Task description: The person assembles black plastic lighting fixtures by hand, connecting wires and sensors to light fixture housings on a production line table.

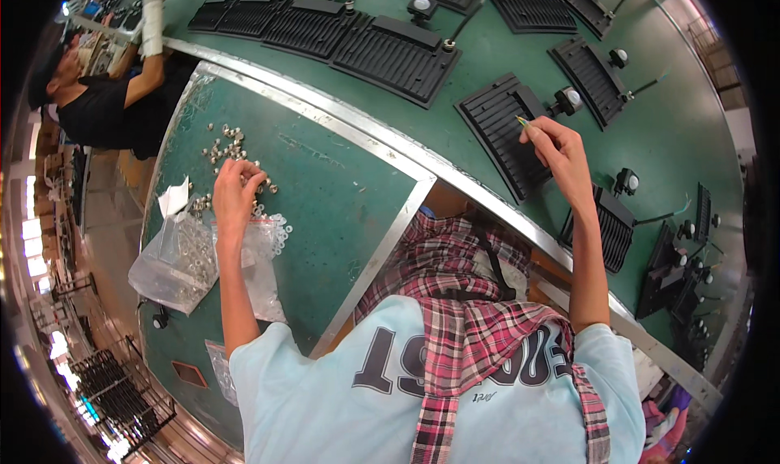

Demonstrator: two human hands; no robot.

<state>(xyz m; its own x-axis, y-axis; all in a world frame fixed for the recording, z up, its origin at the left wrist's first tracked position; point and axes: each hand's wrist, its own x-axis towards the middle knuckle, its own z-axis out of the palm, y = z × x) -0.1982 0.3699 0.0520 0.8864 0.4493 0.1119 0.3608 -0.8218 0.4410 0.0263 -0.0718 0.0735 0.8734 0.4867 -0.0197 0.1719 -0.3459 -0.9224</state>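
Head view, looking down: left hand (236, 189) rests on a scatter of small metal nuts (223, 143) on the green tabletop (341, 188), fingers curled onto them beside a clear plastic bag (183, 261). Right hand (556, 151) pinches a thin yellow-tipped piece (521, 121) over a black ribbed housing (504, 131). Picking one nut cleanly likely helps.

Two hands (236, 189), two plastic bags (175, 261)

You sit at a green table (341, 179) edged with metal strip, beside a long green belt (674, 131). To your left a brownish floor (106, 220) runs past a black wire rack (122, 395), bright light glaring along the far left rim.
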